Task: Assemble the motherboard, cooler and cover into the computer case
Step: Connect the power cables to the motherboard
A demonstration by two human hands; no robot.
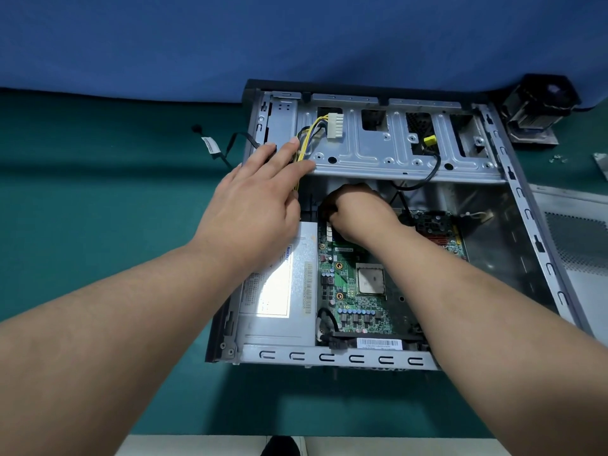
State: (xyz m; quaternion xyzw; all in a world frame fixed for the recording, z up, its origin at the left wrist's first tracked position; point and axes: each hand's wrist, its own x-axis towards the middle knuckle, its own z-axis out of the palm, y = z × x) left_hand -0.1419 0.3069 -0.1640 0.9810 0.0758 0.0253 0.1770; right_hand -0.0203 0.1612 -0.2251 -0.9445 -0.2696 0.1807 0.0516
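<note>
A: Where is the motherboard found at this point?

B: It is seen lying flat inside the open computer case, beside the silver power supply, with the bare processor exposed. The cooler is set well apart on the green mat, beyond the case's far right corner, and what appears to be the cover is laid just beside the case on the right.

A: How are the hands placed?

B: The left hand is spread, fingers straight, and is pressed against the yellow and black cable bundle at the edge of the drive cage. The right hand is curled at the far edge of the board, under the cage; whether anything is gripped cannot be told, since the fingers are hidden.

A: How is the board expected to handle?

B: It is judged light, stiff and fragile. It is best taken by its bare edges, never by the processor or the small capacitors, and flexing is to be avoided. The cables are soft and springy, so they are likely to need holding aside.
</note>
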